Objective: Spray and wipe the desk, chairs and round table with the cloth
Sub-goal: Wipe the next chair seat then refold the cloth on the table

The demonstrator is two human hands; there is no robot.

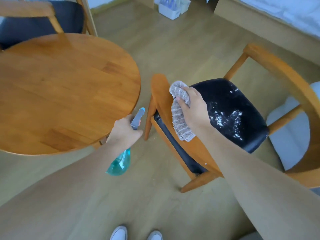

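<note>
On the chair's (pixel 225 108) wooden armrest, the cloth (pixel 180 108) is gripped by the right hand's (pixel 194 108) curled fingers; the spray bottle (pixel 121 160) is clasped in the left hand (pixel 124 132).

Cloth, spray bottle, chairs and round tabletop

A grey, ribbed cloth (pixel 181 110) is gripped in the right hand (pixel 194 108) and pressed against the curved wooden backrest of the near chair (pixel 230 110), whose dark seat is speckled with white droplets. A translucent teal spray bottle (pixel 121 161) with a grey trigger head is held by the neck in the left hand (pixel 124 132), its body hanging down, just beside the round wooden tabletop (pixel 60 94). A second wooden chair (pixel 39 19) with a dark seat is seen behind the tabletop.
</note>
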